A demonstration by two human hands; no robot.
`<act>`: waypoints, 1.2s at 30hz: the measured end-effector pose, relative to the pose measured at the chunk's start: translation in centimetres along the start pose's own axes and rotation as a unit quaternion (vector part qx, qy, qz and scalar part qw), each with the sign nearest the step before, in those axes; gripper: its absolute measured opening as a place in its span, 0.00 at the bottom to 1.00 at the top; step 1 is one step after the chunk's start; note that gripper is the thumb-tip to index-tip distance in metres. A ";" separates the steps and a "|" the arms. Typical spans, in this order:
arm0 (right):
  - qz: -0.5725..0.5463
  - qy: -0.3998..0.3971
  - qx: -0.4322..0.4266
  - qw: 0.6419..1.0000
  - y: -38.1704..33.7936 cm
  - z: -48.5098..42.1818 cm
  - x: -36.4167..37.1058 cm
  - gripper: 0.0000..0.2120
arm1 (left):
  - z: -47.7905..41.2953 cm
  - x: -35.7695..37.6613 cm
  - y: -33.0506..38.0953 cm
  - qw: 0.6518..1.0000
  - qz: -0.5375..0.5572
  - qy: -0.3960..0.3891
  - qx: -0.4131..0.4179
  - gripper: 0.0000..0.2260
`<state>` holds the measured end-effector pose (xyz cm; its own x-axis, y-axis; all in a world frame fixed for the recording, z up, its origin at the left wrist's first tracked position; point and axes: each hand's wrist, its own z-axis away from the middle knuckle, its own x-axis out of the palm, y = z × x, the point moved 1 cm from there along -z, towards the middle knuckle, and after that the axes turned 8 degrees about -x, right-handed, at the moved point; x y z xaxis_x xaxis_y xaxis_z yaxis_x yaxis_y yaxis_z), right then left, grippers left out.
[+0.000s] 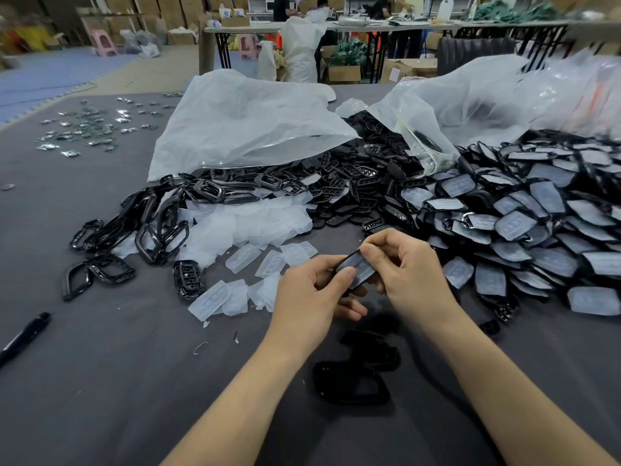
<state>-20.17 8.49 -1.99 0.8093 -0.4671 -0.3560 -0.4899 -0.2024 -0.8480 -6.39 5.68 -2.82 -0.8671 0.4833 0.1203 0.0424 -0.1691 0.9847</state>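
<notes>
Both hands hold one small black key-fob shell with a translucent rubber pad [359, 266] above the grey cloth table [100, 381]. My left hand [311, 290] pinches its near end with thumb and fingers. My right hand [408, 267] pinches its far end from above. Loose translucent pads [242, 257] lie just left of the hands. A heap of assembled shells with pads [524, 230] spreads to the right. Below the hands lie black shell pieces [353, 381].
Black frames [148, 227] and button grids [356, 183] are piled at the centre, spilling from clear plastic bags [248, 122]. A black pen [23, 338] lies at the left edge. Small foil packets [87, 129] are scattered far left. People work at tables [336, 26] behind.
</notes>
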 end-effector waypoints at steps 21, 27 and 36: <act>0.006 0.013 -0.022 1.000 0.2 -0.1 -0.7 0.07 | 0.2 0.2 0.3 0.998 0.051 -0.031 -0.005 0.12; -0.016 0.024 -0.014 0.999 -0.1 0.0 -0.3 0.07 | 0.1 0.0 0.0 0.997 -0.016 0.031 0.069 0.22; -0.144 0.023 0.031 0.989 -1.1 0.3 -0.1 0.06 | 0.2 0.2 0.3 0.995 0.036 0.038 0.082 0.14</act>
<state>-19.63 9.00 -1.18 0.8963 -0.4363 -0.0787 -0.2189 -0.2811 -0.9344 -6.45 5.92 -2.51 -0.8935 0.4079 0.1875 0.1809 -0.0552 0.9820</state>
